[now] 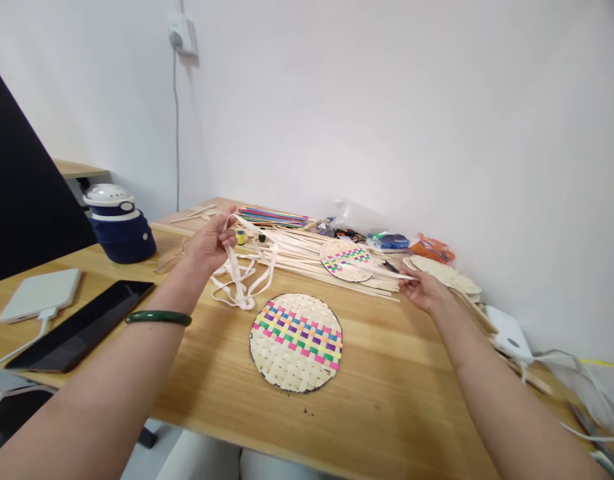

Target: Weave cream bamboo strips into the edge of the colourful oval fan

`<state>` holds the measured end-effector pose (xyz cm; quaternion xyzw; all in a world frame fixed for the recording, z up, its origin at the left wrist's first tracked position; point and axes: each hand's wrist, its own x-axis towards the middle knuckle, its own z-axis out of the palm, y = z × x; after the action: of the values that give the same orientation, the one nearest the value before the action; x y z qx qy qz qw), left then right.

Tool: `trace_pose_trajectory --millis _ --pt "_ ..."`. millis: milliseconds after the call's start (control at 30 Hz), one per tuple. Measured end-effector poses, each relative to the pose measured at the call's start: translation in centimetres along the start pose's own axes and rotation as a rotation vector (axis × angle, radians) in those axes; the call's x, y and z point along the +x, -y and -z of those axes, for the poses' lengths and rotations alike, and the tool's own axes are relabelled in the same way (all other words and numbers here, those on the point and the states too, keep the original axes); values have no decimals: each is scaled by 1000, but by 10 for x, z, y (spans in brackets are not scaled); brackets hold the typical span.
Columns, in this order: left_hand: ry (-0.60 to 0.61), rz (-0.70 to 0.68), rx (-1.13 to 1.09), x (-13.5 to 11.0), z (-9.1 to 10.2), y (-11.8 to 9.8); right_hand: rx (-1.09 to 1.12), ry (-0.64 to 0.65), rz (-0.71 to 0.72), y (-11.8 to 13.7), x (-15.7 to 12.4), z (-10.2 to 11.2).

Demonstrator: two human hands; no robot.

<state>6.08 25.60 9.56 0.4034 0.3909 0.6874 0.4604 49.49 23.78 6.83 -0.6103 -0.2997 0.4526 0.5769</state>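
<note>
A long white ribbon (239,283) runs between my two hands over the table. My left hand (214,241) is closed round it, and loose loops hang below onto the wood. Pinched in the fingers of my right hand (421,288) is the ribbon's other stretch, pulled out to the right. Between my forearms lies a round woven mat (297,343) with a dark edge and a band of pink, blue, purple, yellow and green squares. Behind the ribbon, a second round woven piece (345,260) with coloured squares rests on pale strips (297,257).
At left are a blue jug (121,233), a black tablet (81,327) and a white power bank (41,295). Coloured strips (274,215), thread spools (241,237) and an orange packet (433,248) lie at the back. Pale round pieces (449,277) and a white device (508,333) sit right.
</note>
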Motion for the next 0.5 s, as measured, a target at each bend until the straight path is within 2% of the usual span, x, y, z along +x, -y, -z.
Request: trace_pose_trajectory --millis 133,200,267,400,500 --pt "-56 -12 328 6 17 14 -343 35 94 -10 -13 -10" --pt "-39 7 550 5 23 28 -511 57 192 -24 -28 -25" --pt "0 -1 750 2 25 43 -645 102 347 -41 -47 -45" --pt "170 -144 1011 -13 17 65 -826 347 623 -78 -90 -83" --pt "349 -277 1128 -26 7 77 -916 522 748 -102 -115 -94"
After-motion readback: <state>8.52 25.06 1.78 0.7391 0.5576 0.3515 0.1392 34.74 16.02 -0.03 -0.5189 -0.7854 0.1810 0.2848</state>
